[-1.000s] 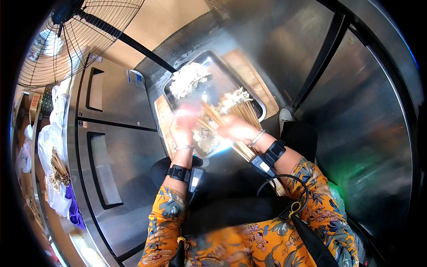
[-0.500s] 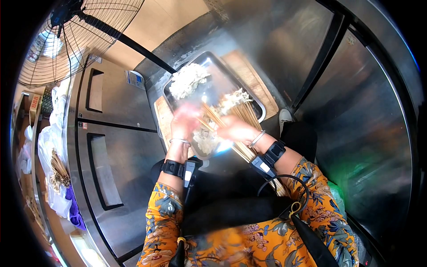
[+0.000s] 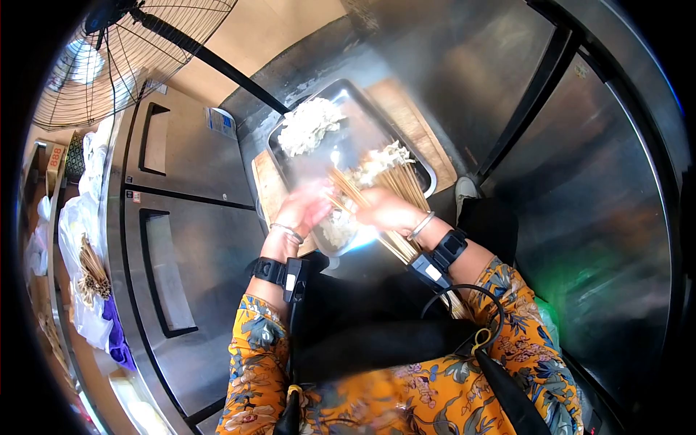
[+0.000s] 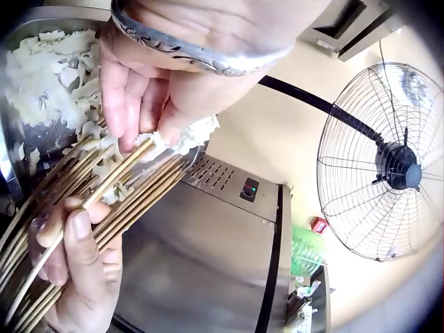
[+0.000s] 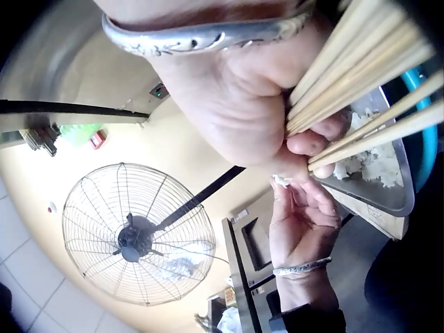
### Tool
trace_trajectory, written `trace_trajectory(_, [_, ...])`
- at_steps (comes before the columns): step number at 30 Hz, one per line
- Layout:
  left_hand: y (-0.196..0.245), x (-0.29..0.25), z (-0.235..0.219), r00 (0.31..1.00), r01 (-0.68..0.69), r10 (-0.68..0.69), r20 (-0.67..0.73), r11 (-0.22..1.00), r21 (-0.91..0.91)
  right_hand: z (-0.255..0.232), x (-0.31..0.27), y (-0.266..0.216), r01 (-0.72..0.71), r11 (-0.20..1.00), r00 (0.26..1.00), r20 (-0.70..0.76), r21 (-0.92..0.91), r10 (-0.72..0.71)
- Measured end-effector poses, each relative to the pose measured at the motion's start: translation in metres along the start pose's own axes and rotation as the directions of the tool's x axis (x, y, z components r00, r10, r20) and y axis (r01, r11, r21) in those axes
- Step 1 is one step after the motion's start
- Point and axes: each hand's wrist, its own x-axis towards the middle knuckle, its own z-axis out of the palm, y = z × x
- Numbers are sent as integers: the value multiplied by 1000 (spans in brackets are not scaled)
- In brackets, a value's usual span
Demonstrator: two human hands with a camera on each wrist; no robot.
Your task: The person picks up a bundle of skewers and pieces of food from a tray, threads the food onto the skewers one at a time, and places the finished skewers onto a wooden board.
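My right hand (image 3: pixel 388 212) grips a bundle of thin wooden skewers (image 5: pixel 364 59), their long ends running back along the forearm. Between its thumb and index finger one skewer (image 4: pixel 104 186) stands out from the bundle. At that skewer's tip, my left hand (image 4: pixel 142 104) pinches a thin, whitish piece of food (image 4: pixel 158 147), mostly hidden by the fingers. Both hands are over a metal tray (image 3: pixel 355 109). A heap of the white pieces (image 3: pixel 310 128) lies at its far left, and loaded skewers (image 3: pixel 406 181) lie on its right side with white food at their tips.
Wooden boards (image 3: pixel 417 134) show beneath the tray. A standing fan (image 3: pixel 130 58) is at the far left, its pole reaching down behind the tray. Steel cabinets (image 3: pixel 192 254) flank both sides. On a left shelf, more skewers (image 3: pixel 93 272) lie on plastic bags.
My left forearm and wrist have swung outward to the left, while the fingers stay near the skewer tip. My right hand and its bundle stay about where they were.
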Motion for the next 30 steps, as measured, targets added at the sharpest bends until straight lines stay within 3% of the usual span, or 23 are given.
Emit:
trace_trajectory(7, [-3,3,5,973,-214,211,-95,977,-13,0,1,-2,4,1000,1000,-19,1,-4])
trace_trajectory(30, [-21,15,2,901,-395,414,-129,906,150,-1,5,4,3,1000,1000,7,2,-3])
